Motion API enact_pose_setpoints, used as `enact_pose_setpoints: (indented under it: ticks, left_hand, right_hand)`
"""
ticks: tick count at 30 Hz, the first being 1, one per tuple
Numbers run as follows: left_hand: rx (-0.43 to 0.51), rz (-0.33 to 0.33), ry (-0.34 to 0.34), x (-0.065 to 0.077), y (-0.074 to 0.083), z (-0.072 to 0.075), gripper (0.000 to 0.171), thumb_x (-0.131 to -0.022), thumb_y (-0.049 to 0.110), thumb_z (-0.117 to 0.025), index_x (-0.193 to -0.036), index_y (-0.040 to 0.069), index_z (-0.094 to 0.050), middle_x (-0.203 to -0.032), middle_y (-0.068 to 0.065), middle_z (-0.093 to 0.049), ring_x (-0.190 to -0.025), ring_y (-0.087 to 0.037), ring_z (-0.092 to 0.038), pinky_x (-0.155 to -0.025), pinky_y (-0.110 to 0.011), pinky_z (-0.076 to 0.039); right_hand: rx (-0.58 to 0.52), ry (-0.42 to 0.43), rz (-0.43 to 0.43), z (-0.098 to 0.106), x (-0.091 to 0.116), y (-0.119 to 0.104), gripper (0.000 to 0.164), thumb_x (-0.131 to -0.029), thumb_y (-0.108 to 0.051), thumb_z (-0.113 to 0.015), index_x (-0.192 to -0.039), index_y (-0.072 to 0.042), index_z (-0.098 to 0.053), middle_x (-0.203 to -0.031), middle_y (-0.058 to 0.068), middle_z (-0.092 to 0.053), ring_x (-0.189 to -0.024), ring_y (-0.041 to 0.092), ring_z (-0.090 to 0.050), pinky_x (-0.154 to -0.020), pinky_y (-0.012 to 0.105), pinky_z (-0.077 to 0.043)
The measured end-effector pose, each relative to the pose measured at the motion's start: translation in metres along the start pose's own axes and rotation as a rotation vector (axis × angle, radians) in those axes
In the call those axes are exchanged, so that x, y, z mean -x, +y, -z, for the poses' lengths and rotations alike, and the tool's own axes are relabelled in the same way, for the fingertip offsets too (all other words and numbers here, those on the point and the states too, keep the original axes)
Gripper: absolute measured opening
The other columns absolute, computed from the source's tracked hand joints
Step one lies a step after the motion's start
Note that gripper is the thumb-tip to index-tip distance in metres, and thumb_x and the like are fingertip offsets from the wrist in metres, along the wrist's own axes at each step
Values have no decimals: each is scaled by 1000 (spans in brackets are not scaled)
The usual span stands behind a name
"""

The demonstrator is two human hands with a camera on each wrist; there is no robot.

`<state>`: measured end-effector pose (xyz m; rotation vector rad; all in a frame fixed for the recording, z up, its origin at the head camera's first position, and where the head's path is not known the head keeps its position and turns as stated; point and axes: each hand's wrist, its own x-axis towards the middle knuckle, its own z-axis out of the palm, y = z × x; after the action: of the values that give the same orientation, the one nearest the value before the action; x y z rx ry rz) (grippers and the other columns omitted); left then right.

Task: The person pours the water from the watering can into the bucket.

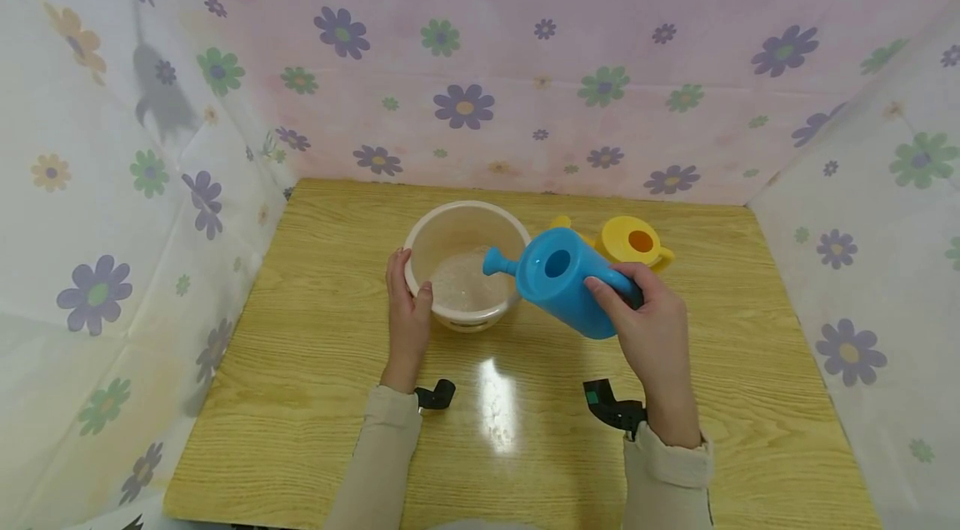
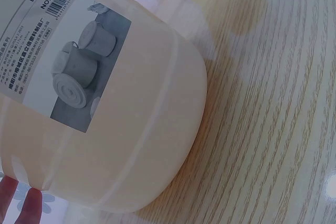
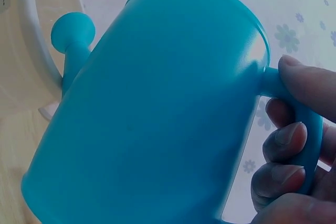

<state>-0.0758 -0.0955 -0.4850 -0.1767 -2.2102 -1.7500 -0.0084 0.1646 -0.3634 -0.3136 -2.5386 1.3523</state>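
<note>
My right hand (image 1: 652, 322) grips a blue toy watering can (image 1: 570, 288) by its handle, fingers curled through it in the right wrist view. The can is tilted, its round spout head (image 3: 73, 32) over the right part of a cream plastic bucket (image 1: 468, 318). What looks like water with ripples or bubbles lies in the bucket. At the bucket's left side my left hand (image 1: 408, 313) holds the rim, its thumb at the front edge and the fingers along the outside. Only two of its fingertips (image 2: 31, 205) show in the left wrist view.
A yellow watering can (image 1: 626, 240) stands behind the blue one, partly hidden by it. Everything rests on a wood-grain table (image 1: 315, 430). Flower-patterned sheets (image 1: 480, 38) hang at the back and both sides. The bucket bears a printed label (image 2: 79, 51).
</note>
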Motion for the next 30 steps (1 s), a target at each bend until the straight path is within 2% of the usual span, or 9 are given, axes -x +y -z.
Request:
enact_pose_setpoints:
  ticks: [10,16,24,26,30]
  left_hand:
    - [-5,-6,5,0,-1,0,51,-86,9,-45,-134,1,-29,-143,-18,-16,-128,-31,-23,-95,-53,-28]
    - [3,-2,1,0,-5,-1,51,-87,9,-44,-135,2,-28,-143,-16,-15,-128,-29,-24,-94,-51,-30]
    - [-24,7,-2,-2,-36,-4,52,-89,21,-45,-138,19,-28,-146,-6,-14,-129,-21,-22,-95,-48,-31]
    - [-25,0,1,-2,-37,-4,52,-89,24,-44,-138,20,-27,-146,-5,-14,-129,-19,-23,-95,-48,-31]
    - [0,0,-6,-1,-20,-3,51,-88,17,-43,-137,11,-28,-145,-10,-14,-129,-26,-23,-94,-53,-30]
  right_hand:
    - [5,2,10,-1,-1,1,44,-78,-43,-63,-104,-8,-60,-106,10,-60,-96,30,-54,-80,55,-41]
    - [5,4,26,-1,-1,1,43,-78,-41,-63,-103,-7,-60,-104,10,-61,-95,29,-55,-80,54,-42]
    - [13,4,40,-1,0,2,43,-79,-41,-63,-103,-6,-60,-104,10,-61,-94,29,-55,-79,54,-42]
    - [15,4,44,-1,-1,2,43,-79,-41,-63,-104,-6,-60,-104,10,-61,-94,29,-55,-79,54,-42]
    - [20,9,61,-2,-1,2,43,-79,-40,-63,-104,-6,-60,-104,11,-61,-94,30,-56,-79,54,-43]
